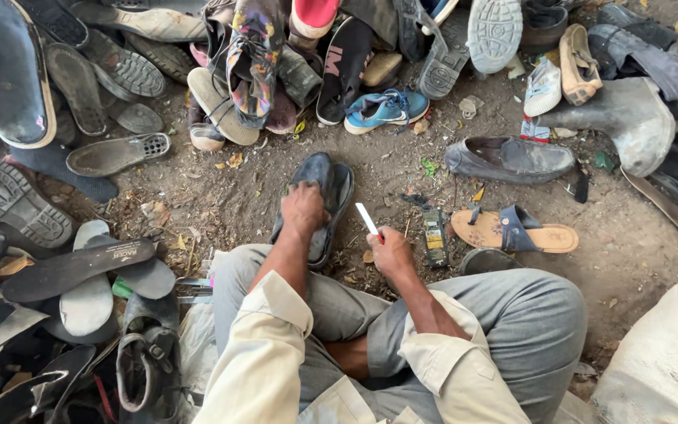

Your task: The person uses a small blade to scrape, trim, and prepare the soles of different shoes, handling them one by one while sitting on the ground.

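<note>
On dirt, left hand (304,208) presses shoe (317,196); right hand (390,253) grips blade (367,219).

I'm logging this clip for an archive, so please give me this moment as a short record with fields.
Setting: dirt ground ringed by piles of worn shoes and loose soles
Person: seated, grey trousers, cream sleeves
Left hand: pressing down on a dark shoe
Right hand: gripping a small white blade, tip pointing up
Nearby: tan sandal, grey slip-on shoe, blue sneaker
</note>
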